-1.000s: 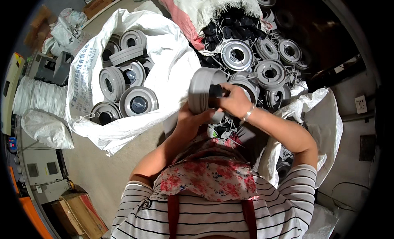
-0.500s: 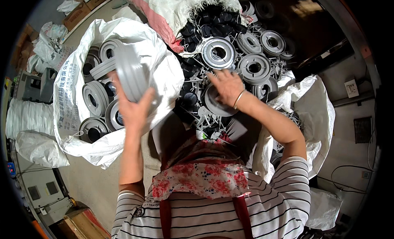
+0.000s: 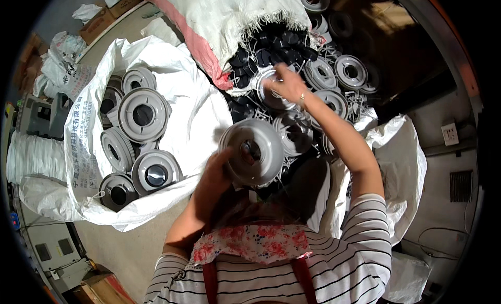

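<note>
1. A wide, ring-shaped grey plastic part is held in front of the body, above the lap, its round face turned upward and a dark opening at its middle.
2. It is gripped at its left side by the left hand; some of the fingers are hidden, so their exact placing cannot be told.
3. The right hand is stretched forward over a second grey plastic ring, its fingers spread and blurred; whether that ring is grasped cannot be told.
4. Beyond that ring, small black plastic caps are spilled from the mouth of a white woven sack with a red stripe.
5. On the left, several similar grey rings are contained in an open white woven bag. On the right, another white woven bag is placed beside the right arm.
6. The held part is judged to be stiff, fairly light for its width and somewhat slippery on its glossy face, with little risk of breakage. A secure hold would be found on the outer rim, or with the rim pinched through the central opening.
</note>
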Demonstrator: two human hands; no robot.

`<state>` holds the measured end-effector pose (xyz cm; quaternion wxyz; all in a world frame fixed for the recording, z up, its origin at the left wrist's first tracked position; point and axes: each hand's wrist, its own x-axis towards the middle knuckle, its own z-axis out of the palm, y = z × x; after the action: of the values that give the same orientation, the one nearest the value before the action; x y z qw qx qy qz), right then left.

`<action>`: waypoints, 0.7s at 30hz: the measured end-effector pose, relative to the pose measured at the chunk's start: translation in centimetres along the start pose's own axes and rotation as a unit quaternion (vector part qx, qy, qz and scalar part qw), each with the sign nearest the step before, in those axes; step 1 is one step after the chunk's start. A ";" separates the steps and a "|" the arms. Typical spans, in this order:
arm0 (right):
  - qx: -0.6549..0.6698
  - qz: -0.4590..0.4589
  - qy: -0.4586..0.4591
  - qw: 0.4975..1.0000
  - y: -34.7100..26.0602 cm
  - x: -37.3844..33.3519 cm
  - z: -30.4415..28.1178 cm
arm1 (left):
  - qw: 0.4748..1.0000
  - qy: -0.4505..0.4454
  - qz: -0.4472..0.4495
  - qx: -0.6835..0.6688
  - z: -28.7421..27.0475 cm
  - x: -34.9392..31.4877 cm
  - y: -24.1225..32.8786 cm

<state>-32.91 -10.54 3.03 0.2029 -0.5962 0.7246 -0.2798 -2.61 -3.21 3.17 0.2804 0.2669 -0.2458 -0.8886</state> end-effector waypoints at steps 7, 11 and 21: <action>-0.140 0.119 0.124 0.975 7.5 9.2 0.3 | 0.994 0.100 0.046 0.023 -0.8 -0.3 1.3; -0.249 -0.077 0.089 0.961 6.3 5.4 0.3 | 0.995 0.077 0.058 0.038 -1.0 -0.1 1.3; 0.056 -0.126 0.017 0.990 -7.9 -10.7 0.1 | 0.993 -0.002 0.118 0.016 1.6 -1.3 -1.7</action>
<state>-24.73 -1.12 7.67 0.1872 -0.6655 0.6304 -0.3530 -3.29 -0.66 3.78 0.3782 0.2386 -0.2907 -0.8459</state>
